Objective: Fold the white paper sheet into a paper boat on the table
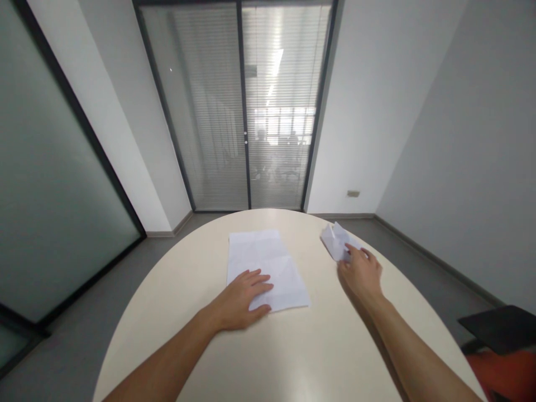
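A flat, creased white sheet of paper [268, 262] lies on the round cream table [293, 346] in front of me. My left hand [243, 298] rests flat on the sheet's near left corner, fingers spread. To the right, a folded white paper shape [335, 239] sits near the table's far right edge. My right hand [360, 272] reaches to it, fingertips touching its near side; whether it grips the shape is unclear.
Beyond the table stand glass doors with blinds [243, 106], a frosted glass wall [46, 184] at left and white walls at right. A dark chair back [498, 329] and something red [508, 374] sit at the lower right. The floor is grey.
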{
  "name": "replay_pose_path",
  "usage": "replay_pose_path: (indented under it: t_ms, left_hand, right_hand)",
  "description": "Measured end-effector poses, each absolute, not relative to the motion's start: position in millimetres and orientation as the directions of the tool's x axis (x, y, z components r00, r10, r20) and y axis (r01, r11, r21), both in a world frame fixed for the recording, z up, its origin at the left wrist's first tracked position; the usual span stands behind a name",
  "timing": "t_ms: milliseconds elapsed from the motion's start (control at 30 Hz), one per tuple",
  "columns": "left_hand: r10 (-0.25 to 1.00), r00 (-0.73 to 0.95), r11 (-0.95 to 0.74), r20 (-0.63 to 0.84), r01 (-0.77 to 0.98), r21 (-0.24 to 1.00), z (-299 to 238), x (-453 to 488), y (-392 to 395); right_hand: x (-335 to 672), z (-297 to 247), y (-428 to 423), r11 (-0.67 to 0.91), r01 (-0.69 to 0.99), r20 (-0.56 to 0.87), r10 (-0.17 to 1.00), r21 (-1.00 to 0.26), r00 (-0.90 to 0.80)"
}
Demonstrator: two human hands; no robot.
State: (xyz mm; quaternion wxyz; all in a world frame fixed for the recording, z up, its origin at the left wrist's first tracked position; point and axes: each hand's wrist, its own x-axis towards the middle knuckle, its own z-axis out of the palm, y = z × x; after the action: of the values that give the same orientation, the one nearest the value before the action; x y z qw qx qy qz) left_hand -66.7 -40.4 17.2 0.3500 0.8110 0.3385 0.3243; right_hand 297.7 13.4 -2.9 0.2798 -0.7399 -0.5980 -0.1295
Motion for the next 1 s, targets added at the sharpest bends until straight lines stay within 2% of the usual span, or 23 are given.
replay_pose_path:
  t_ms: [67, 167, 300, 433, 533, 733, 1000]
  left_hand:
    - [0.807, 0.503, -0.495, 0.309, 0.291, 0.819, 16.7, -64.6, -40.6]
    - [0.877, 0.387, -0.402, 0.283, 0.272, 0.874, 13.2, -60.5, -39.6]
    - [0.951, 0.221, -0.247, 0.214, 0.136, 0.959, 7.4, -53.5, -37.2]
    - [0.967, 0.165, -0.17, 0.193, -0.145, 0.975, 7.5, -45.9, -34.8]
    - [0.976, 0.089, -0.177, 0.198, -0.198, 0.964, 11.1, -41.7, -32.7]
    - [0.971, -0.083, -0.233, 0.224, -0.118, 0.965, 9.5, -40.5, -29.1]
    - [0.957, 0.088, -0.278, 0.278, -0.005, 0.96, 9.3, -39.1, -41.4]
  right_hand:
    - [291.8, 2.2, 12.0, -0.015, 0.961, 0.494, 0.856, -0.278, 0.156]
    - [270.5, 13.2, 4.4, 0.275, 0.906, 0.497, 0.864, -0.321, -0.086]
    - [230.8, 26.9, -16.7, 0.656, 0.676, 0.564, 0.715, -0.335, -0.414]
    - [199.5, 29.9, -38.2, 0.854, 0.436, 0.493, 0.52, -0.284, -0.697]
    - [189.0, 27.9, -45.3, 0.884, 0.404, 0.454, 0.467, -0.235, -0.759]
    - [190.5, 29.4, -41.6, 0.818, 0.536, 0.471, 0.564, -0.207, -0.679]
    - [192.4, 19.2, -34.7, 0.721, 0.664, 0.494, 0.659, -0.198, -0.567]
